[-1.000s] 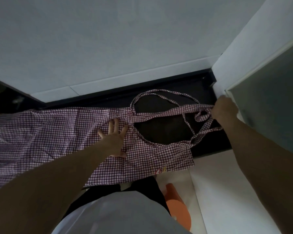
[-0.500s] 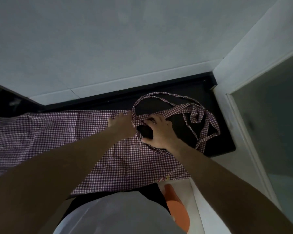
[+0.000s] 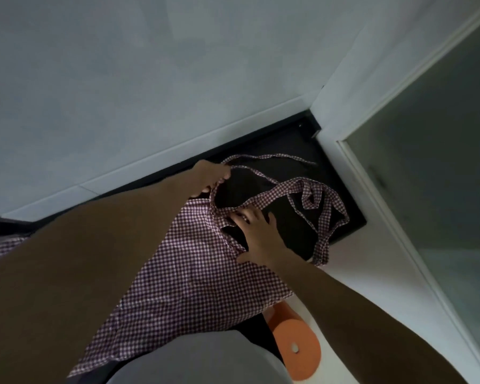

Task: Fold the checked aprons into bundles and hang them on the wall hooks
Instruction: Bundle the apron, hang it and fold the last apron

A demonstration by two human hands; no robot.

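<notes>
Here, a purple-and-white checked apron lies spread across a dark counter in a corner, both hands working at its straps.

The left hand reaches to the far edge of the cloth and pinches a thin strap between curled fingers, lifting it off the surface. The right hand lies flat with fingers spread and relaxed, pressing the bib's top edge where the neck loop joins it; it grasps nothing. The loop and loose ties trail in tangled curves toward the counter's right end, one end hanging over its front edge. Pale walls meet behind the counter. Below the apron's near edge stands an orange round-topped stool on a light floor.
</notes>
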